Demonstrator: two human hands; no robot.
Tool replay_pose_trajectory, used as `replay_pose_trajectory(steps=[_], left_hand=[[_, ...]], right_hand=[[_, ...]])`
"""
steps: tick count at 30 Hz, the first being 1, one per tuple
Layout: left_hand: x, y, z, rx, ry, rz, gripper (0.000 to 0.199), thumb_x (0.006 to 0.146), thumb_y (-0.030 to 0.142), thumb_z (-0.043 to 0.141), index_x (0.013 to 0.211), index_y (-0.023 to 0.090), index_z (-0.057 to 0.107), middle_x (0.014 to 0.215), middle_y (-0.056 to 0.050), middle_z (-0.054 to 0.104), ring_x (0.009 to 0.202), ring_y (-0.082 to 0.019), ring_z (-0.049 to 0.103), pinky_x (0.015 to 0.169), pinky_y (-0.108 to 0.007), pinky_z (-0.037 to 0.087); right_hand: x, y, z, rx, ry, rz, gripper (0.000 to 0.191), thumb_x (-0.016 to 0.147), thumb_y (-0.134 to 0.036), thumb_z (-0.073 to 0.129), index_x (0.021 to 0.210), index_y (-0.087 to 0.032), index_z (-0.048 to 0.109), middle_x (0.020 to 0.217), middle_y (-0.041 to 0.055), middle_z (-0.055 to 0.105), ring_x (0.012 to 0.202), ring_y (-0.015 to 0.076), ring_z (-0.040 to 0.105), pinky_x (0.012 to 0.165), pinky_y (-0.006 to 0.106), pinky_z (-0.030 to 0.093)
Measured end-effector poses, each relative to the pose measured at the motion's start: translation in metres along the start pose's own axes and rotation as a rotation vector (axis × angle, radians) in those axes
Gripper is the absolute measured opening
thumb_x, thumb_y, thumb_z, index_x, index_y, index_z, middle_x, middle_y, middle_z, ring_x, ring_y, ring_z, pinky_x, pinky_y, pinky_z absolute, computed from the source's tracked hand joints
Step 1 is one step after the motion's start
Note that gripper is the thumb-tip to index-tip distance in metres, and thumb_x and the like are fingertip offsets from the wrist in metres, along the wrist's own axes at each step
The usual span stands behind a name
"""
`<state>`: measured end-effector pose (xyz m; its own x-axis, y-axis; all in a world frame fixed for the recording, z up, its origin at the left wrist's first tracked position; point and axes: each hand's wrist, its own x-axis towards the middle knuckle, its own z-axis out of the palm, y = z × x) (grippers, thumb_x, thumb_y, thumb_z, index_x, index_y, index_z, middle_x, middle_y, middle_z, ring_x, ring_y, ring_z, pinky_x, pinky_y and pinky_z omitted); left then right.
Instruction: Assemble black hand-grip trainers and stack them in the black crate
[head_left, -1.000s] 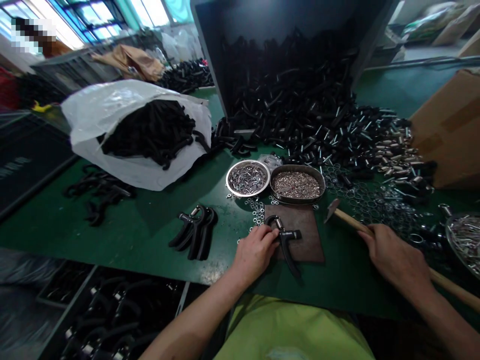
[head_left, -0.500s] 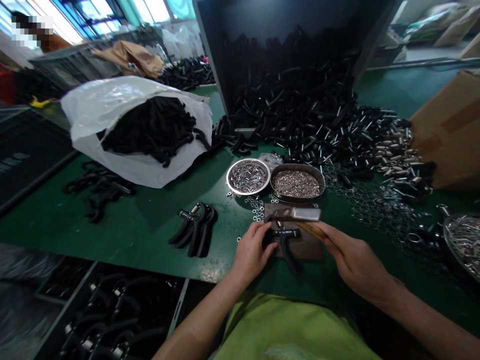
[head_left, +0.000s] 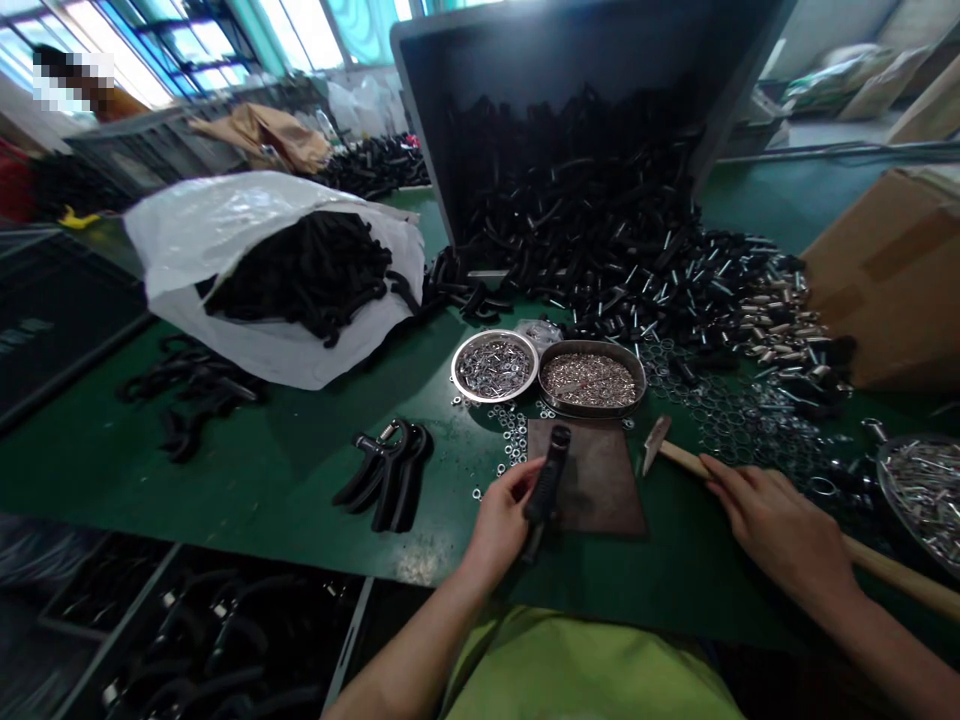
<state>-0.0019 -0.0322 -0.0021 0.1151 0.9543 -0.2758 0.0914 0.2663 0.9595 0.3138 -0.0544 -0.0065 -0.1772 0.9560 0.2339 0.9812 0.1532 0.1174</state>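
My left hand (head_left: 501,518) grips a black hand grip tool (head_left: 549,482), held on edge over the left part of a brown metal plate (head_left: 600,480). To the right of the plate, my right hand (head_left: 784,525) is closed on the wooden handle of a hammer (head_left: 686,461); the hammer's head is low by the plate's right edge. Two finished-looking black grips (head_left: 397,475) lie on the green table left of my left hand. Small nuts (head_left: 516,440) are scattered beside the plate.
Beyond the plate stand a round dish of screws (head_left: 495,366) and an oval tin of small parts (head_left: 592,380). Metal rings (head_left: 720,415), a cardboard box (head_left: 892,280) and another bowl (head_left: 926,490) are at right. A white bag (head_left: 277,355) sits at left, a grey bin (head_left: 420,130) behind.
My right hand has moved right and lowered the hammer away from the plate. My left hand has turned the black tool from lying on the plate to on edge.
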Motion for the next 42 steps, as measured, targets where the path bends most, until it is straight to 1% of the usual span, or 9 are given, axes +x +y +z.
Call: replay_pose_trajectory(steps=[3,7,12,17,22,27,31,34,42], left_hand=[[-0.008,0.0,0.018,-0.392,0.001,-0.244,0.044,0.076,0.034,0.067,0.115,0.016,0.06,0.108,-0.009,0.066,0.089,-0.019,0.064,0.084,-0.036,0.051],[-0.024,0.007,0.03,-0.603,-0.058,-0.359,0.057,0.072,0.028,0.071,0.126,0.019,0.055,0.135,-0.01,0.052,0.122,-0.022,0.051,0.107,-0.036,0.035],[-0.033,0.031,0.013,-0.424,-0.163,-0.391,0.057,0.07,0.031,0.073,0.124,0.023,0.057,0.141,-0.008,0.046,0.131,-0.022,0.04,0.112,-0.039,0.027],[-0.011,0.057,-0.016,-0.106,-0.124,-0.118,0.037,0.077,0.032,0.066,0.113,0.026,0.064,0.131,-0.007,0.056,0.119,-0.024,0.053,0.102,-0.041,0.041],[0.046,0.078,-0.041,0.302,0.051,0.191,0.023,0.082,0.026,0.058,0.103,0.021,0.067,0.111,-0.006,0.065,0.102,-0.019,0.06,0.089,-0.034,0.048],[0.136,0.098,-0.046,0.747,0.13,0.414,0.022,0.085,0.025,0.054,0.1,0.019,0.069,0.101,-0.005,0.069,0.094,-0.018,0.062,0.084,-0.029,0.048],[0.209,0.113,-0.028,1.211,0.108,0.298,0.028,0.089,0.027,0.047,0.103,0.02,0.069,0.104,-0.008,0.069,0.101,-0.021,0.061,0.088,-0.03,0.045],[0.244,0.116,-0.013,1.322,0.091,0.182,0.027,0.086,0.025,0.05,0.102,0.015,0.069,0.103,-0.015,0.069,0.101,-0.026,0.062,0.085,-0.034,0.047],[0.274,0.112,0.002,1.369,0.063,0.108,0.032,0.077,0.028,0.065,0.105,0.012,0.068,0.106,-0.019,0.066,0.109,-0.029,0.059,0.091,-0.036,0.045]], right_hand=[[0.035,0.0,-0.003,0.144,0.064,-0.03,0.034,0.092,-0.033,0.041,0.111,-0.017,0.064,0.099,0.0113,0.063,0.095,0.0267,0.055,0.075,0.037,0.047],[0.126,-0.03,-0.013,0.417,0.06,-0.116,0.029,0.091,-0.027,0.044,0.103,-0.017,0.068,0.102,0.01,0.065,0.099,0.0232,0.054,0.084,0.037,0.045],[0.254,-0.084,0.0,0.434,-0.126,-0.133,0.026,0.088,-0.023,0.048,0.097,-0.019,0.072,0.1,0.0081,0.068,0.099,0.0215,0.054,0.086,0.033,0.043],[0.327,-0.124,0.031,0.412,-0.239,-0.113,0.022,0.081,-0.027,0.058,0.091,-0.014,0.074,0.094,0.0131,0.07,0.094,0.0236,0.059,0.076,0.03,0.044],[0.34,-0.138,0.049,0.421,-0.31,-0.09,0.026,0.074,-0.033,0.066,0.086,-0.011,0.073,0.095,0.0173,0.069,0.092,0.0264,0.062,0.075,0.032,0.045],[0.337,-0.131,0.052,0.502,-0.286,-0.036,0.021,0.076,-0.029,0.062,0.088,-0.016,0.072,0.096,0.013,0.07,0.093,0.0259,0.062,0.077,0.033,0.045],[0.336,-0.122,0.047,0.622,-0.211,0.02,0.022,0.08,-0.025,0.055,0.093,-0.015,0.07,0.098,0.0119,0.069,0.094,0.0237,0.061,0.08,0.033,0.044],[0.332,-0.113,0.039,0.731,-0.15,0.05,0.025,0.082,-0.019,0.049,0.098,-0.011,0.066,0.095,0.0105,0.07,0.089,0.0183,0.062,0.08,0.03,0.045],[0.26,-0.081,-0.005,1.13,-0.138,0.016,0.022,0.076,-0.028,0.062,0.088,-0.012,0.071,0.076,0.0062,0.07,0.069,0.0164,0.064,0.069,0.031,0.05]])
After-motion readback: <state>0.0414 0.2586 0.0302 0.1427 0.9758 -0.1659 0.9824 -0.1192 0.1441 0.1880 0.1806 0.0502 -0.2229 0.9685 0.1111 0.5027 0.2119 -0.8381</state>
